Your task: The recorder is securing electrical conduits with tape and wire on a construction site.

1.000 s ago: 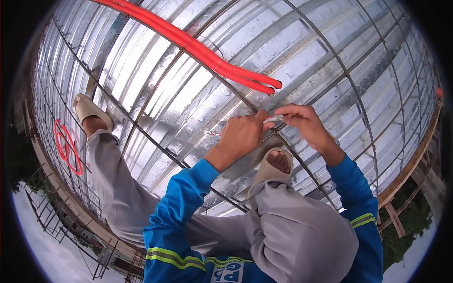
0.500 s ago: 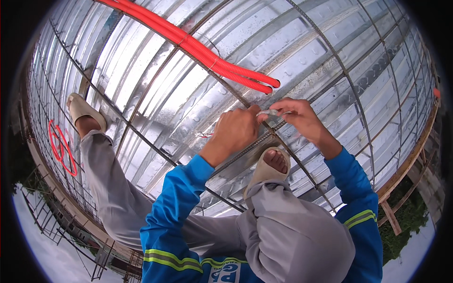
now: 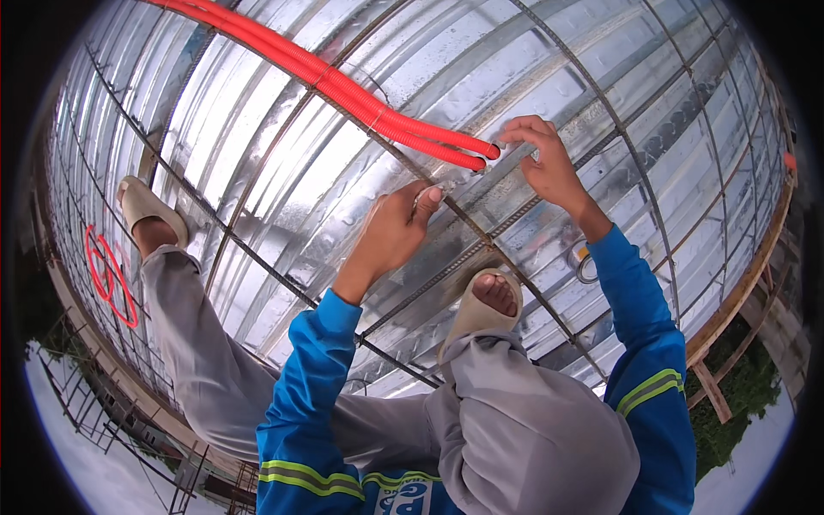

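Observation:
Two red corrugated conduits point(image 3: 378, 116) run side by side along a rebar, their cut ends close to my hands. My left hand point(image 3: 390, 230) is closed just below and left of those ends. Its thumb presses against the fingers, and a small pale glint shows at the tip; what it grips is too small to name. My right hand point(image 3: 549, 167) is raised at the right of the conduit ends, its fingers bent toward them and its thumb apart. Nothing shows clearly between its fingers.
Steel rebars point(image 3: 489, 236) cross above the ribbed metal decking point(image 3: 481, 94). A ring-shaped roll point(image 3: 586, 264) lies by my right forearm. My sandalled feet point(image 3: 493, 300) stand on the deck. At the far left are loops of red conduit point(image 3: 110, 275); wooden edging point(image 3: 747, 283) borders the right.
My hands have come apart from the pale strip they worked together. The right has risen to the conduit ends; the left has shifted slightly left and turned thumb-up. The roll has come into sight.

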The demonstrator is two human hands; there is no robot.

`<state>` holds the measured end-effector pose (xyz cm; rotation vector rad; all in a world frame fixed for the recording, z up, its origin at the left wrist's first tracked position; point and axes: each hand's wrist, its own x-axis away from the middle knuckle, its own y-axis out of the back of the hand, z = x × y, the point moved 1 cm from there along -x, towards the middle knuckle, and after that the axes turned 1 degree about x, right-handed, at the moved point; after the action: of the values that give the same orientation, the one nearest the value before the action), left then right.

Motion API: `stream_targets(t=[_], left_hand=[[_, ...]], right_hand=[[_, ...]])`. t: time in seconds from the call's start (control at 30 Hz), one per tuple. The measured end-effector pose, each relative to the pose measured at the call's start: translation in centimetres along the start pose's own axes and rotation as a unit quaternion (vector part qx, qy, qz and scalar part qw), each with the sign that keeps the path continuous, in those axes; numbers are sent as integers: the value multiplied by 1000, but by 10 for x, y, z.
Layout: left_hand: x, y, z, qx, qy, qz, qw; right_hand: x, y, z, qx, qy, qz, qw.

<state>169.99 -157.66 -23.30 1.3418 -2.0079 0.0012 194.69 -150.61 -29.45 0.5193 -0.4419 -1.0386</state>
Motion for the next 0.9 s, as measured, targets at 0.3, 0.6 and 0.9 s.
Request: stream_targets(t=[0.3, 0.6, 0.9], left_hand=[[2, 0, 1, 15, -8, 21, 1000], [2, -2, -2, 11, -6, 25, 1000], [4, -8, -1, 5, -51, -8, 999]], right_hand=[[-7, -12, -5, 79, 19, 20, 997], [7, -4, -11, 191, 150, 18, 970], [7, 19, -6, 273, 211, 79, 935]])
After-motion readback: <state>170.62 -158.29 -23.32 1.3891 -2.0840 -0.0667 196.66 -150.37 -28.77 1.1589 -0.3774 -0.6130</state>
